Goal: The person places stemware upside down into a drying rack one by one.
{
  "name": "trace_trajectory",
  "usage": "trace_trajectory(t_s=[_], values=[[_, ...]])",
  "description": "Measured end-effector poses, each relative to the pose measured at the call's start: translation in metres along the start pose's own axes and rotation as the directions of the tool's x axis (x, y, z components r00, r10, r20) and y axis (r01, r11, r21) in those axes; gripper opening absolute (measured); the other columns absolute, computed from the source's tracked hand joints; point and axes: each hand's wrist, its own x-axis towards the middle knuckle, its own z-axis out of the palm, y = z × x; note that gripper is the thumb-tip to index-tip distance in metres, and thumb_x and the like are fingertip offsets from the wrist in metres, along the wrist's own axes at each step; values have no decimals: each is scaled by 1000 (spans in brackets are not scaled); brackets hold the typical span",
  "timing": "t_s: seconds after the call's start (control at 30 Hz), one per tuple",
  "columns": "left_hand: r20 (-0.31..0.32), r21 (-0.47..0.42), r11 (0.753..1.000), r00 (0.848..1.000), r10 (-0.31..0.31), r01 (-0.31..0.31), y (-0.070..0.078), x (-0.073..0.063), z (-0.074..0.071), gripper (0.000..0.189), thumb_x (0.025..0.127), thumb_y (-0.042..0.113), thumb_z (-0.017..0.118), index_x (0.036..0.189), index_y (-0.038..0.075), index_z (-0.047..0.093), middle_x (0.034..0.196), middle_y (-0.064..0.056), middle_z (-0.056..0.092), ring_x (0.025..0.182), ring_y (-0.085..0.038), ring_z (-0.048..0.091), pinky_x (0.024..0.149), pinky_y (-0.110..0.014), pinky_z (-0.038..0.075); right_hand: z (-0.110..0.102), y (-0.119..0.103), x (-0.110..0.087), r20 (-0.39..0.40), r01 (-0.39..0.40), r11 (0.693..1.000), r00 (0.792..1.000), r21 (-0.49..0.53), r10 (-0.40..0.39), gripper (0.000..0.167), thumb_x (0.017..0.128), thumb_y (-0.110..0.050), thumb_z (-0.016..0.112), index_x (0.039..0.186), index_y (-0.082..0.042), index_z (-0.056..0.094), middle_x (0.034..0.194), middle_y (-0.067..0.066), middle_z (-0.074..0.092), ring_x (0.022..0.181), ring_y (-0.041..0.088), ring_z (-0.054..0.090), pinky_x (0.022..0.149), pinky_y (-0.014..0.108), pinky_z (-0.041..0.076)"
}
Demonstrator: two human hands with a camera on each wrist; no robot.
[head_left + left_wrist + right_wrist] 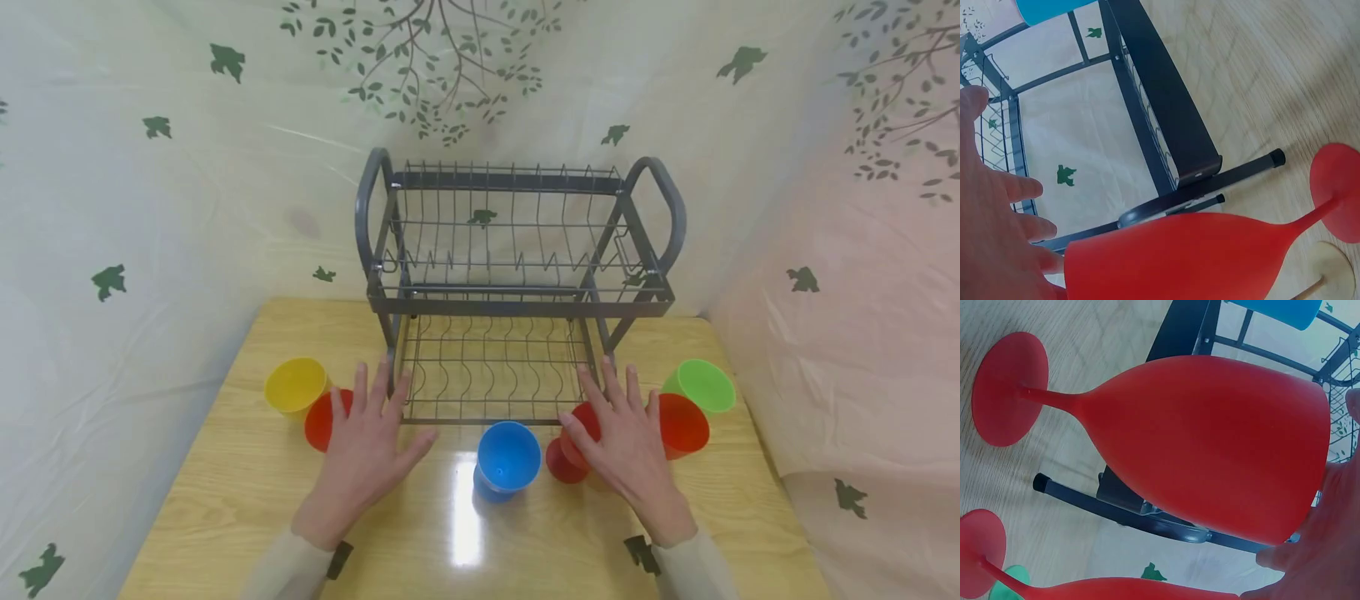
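My left hand point(363, 454) is spread flat, palm down, beside a red plastic goblet point(318, 423) that it partly covers. In the left wrist view that goblet point(1179, 256) stands upright on its foot, with my fingertips near its rim. My right hand point(633, 450) is likewise spread, above a red goblet point(581, 429) whose bowl and foot show left of it. This goblet point(1210, 444) fills the right wrist view, my fingers just beyond its rim. Another red goblet point(684, 429) stands right of the hand. Between both hands is a blue goblet point(510, 454). Neither hand grips anything.
A dark two-tier dish rack point(521, 308) stands at the back of the wooden table point(420, 550). A yellow goblet point(295, 387) is at the far left, a green one point(701, 385) at the far right. A patterned cloth point(187, 208) hangs behind and along both sides.
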Motion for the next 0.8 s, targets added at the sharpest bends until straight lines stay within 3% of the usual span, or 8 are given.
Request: trace_trajectory(t_s=[0.57,0.8], values=[[40,-44,996,996,83,-82,32,1,10,90,95,67,57,164,17,31,174,-11,7,158,-42,4,119,-74,11,2,-5,-6,7,-13,1000,1000,17,13,77,100,-61,49,163,-19,35,171,17,19,155,50,6,114,81,10],[28,-14,989,989,145,-145,45,3,15,91,93,69,56,164,16,32,172,-13,16,158,-43,7,119,-72,17,2,-6,-9,12,-12,1000,1000,14,12,77,100,-61,51,163,-20,35,170,18,22,155,50,7,114,81,10]])
